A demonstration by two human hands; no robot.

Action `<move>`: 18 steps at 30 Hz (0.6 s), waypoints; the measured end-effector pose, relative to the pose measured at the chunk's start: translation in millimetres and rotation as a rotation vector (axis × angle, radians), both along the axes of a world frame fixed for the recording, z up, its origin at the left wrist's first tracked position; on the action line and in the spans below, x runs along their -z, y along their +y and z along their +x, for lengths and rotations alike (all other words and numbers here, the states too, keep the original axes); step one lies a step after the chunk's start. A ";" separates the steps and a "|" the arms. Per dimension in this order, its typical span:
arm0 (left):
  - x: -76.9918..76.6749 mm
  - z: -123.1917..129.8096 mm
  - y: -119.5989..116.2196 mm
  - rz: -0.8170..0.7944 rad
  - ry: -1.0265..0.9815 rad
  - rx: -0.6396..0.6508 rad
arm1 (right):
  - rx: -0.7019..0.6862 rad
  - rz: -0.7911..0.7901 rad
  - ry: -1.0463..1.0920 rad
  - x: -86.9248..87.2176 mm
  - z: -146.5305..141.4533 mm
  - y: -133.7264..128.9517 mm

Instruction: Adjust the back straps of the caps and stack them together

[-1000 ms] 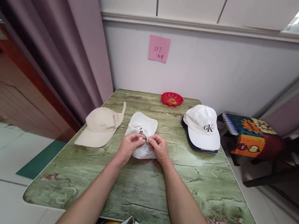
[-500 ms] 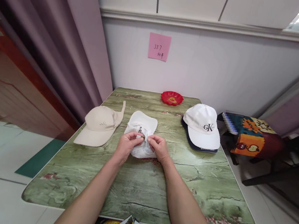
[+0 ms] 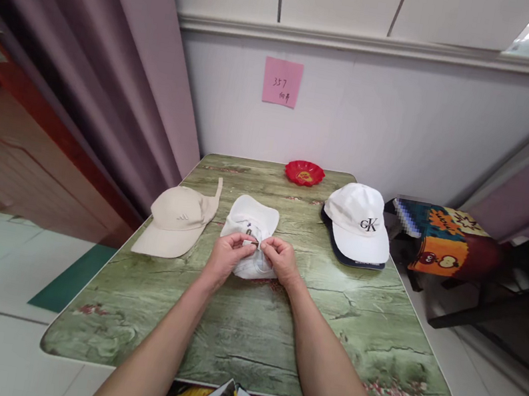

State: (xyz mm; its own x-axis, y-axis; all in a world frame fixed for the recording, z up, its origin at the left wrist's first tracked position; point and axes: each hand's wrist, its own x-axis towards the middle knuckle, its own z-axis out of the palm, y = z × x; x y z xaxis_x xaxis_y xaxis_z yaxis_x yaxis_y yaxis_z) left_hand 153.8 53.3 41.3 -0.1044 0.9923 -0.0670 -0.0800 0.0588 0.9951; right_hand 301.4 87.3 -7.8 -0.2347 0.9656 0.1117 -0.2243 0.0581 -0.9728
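A white cap (image 3: 252,212) lies on the table with its brim pointing away from me and its back strap toward me. My left hand (image 3: 225,254) pinches one end of the strap, where a small dark buckle shows at the fingertips. From the other side, my right hand (image 3: 281,260) pinches the strap's other end, fingertips close to the left ones. The exact join of strap and buckle is too small to make out. To the left rests a beige cap (image 3: 178,217) with its strap sticking up loose. On the right, a white CK cap (image 3: 356,219) sits on a dark cap (image 3: 365,265).
A red scalloped dish (image 3: 304,173) stands at the back of the green wood-patterned table (image 3: 239,349). Behind it, a pink note (image 3: 282,82) is stuck to the wall. A stool with a patterned cover (image 3: 444,242) is beyond the right edge.
Both hands stay almost in place at the cap's strap, with only slight finger movement. The caps and the dish have not moved.
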 end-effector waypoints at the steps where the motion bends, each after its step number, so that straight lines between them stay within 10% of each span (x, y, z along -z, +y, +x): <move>1: -0.7 -0.5 0.7 0.014 0.036 0.007 | -0.001 -0.002 0.000 0.1 0.1 0.1; 8: -25.6 -10.8 3.8 0.356 0.549 0.077 | -0.043 0.004 0.028 2.2 2.2 0.2; 18: -20.6 -25.2 6.3 0.327 0.703 0.339 | -0.043 0.009 0.021 4.2 2.3 0.8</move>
State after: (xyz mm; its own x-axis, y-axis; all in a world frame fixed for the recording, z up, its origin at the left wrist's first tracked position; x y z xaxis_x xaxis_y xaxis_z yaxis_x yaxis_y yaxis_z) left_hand 128.6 59.6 61.8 0.2922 0.9356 0.1982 0.5343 -0.3316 0.7775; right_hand 303.7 88.1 -12.0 -0.2737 0.9535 0.1259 -0.2470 0.0568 -0.9674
